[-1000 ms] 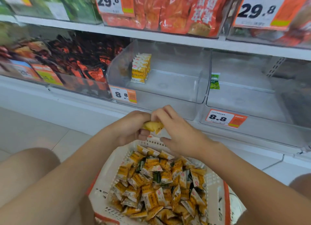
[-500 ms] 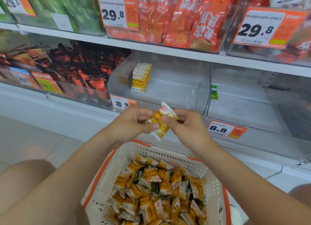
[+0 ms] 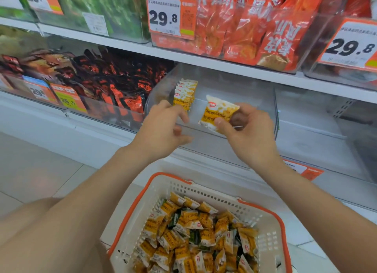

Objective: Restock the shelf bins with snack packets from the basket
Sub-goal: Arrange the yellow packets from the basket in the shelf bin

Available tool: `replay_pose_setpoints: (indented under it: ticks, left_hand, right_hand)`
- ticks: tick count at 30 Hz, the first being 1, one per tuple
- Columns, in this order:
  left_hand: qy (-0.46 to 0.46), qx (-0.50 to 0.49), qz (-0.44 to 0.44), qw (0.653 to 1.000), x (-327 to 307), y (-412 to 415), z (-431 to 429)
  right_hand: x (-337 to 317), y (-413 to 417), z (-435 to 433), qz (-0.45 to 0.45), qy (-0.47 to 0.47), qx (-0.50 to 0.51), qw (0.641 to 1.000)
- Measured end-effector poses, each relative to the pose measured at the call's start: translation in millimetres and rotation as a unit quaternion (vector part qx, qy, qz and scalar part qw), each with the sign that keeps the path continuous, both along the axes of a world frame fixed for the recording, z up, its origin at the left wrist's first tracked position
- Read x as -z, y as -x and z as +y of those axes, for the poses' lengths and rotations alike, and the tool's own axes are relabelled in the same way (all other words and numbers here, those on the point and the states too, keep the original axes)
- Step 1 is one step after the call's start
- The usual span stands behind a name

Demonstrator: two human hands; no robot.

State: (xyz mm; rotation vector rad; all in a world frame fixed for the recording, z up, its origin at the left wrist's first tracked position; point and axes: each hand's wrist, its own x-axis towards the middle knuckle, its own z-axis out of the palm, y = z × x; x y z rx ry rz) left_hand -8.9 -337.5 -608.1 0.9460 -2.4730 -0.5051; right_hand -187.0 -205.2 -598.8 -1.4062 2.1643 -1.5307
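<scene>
My right hand (image 3: 247,133) pinches a yellow-and-white snack packet (image 3: 218,112) above the front wall of the clear middle shelf bin (image 3: 234,142). A short upright row of the same packets (image 3: 184,97) stands at the bin's left side. Just in front of that row hovers my left hand (image 3: 163,131), fingers loosely bent and holding nothing. Below, a white basket with an orange rim (image 3: 132,215) holds several yellow packets and a few green ones (image 3: 193,238).
A clear bin (image 3: 326,134) to the right is almost bare. The bin to the left holds dark red-and-black packets (image 3: 106,78). On the upper shelf are red bags (image 3: 255,27), green bags (image 3: 106,9) and 29.8 price tags. A tiled floor lies at the left.
Both hands rose from the basket to the middle bin. The left hand let go of the packet, which the right hand now carries alone over the bin's front wall.
</scene>
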Motion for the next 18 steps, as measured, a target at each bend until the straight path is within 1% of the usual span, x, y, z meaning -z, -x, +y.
replay_pose_setpoints:
  ticks: [1,2,4,5,7,10,13,14,18]
  left_hand:
    - [0.055,0.006,-0.054,0.997,-1.3,-0.3,-7.5]
    - [0.082,0.017,-0.106,0.991,-1.9,-0.6,-15.3]
    - [0.077,0.050,-0.170,0.981,-3.6,-2.6,-31.9]
    - [0.069,0.069,-0.182,0.978,-4.2,-4.4,-40.4]
    - [0.064,0.087,-0.186,0.977,-5.7,-8.0,-54.5]
    - [0.057,0.078,-0.172,0.980,-4.8,-9.3,-62.5]
    - [0.064,0.076,-0.158,0.982,0.8,-6.7,-66.6]
    - [0.062,0.077,-0.152,0.983,2.3,-6.5,-68.4]
    - [0.052,0.073,-0.139,0.986,5.1,-6.5,-73.7]
  right_hand:
    - [1.4,3.4,-13.4,0.011,-0.014,0.002,1.000]
    - [4.3,7.2,-28.7,0.020,-0.029,0.006,0.999]
    - [13.1,14.4,-64.9,0.039,-0.053,0.007,0.998]
    - [17.1,16.2,-83.2,0.045,-0.066,0.002,0.997]
    - [24.0,17.0,-119.1,0.058,-0.117,-0.011,0.991]
    - [34.8,17.3,-162.9,0.069,-0.189,-0.033,0.979]
    - [48.3,22.0,-195.9,0.088,-0.254,-0.022,0.963]
    - [52.3,24.5,-204.7,0.095,-0.267,-0.009,0.959]
    - [54.8,33.0,-225.3,0.111,-0.271,0.033,0.956]
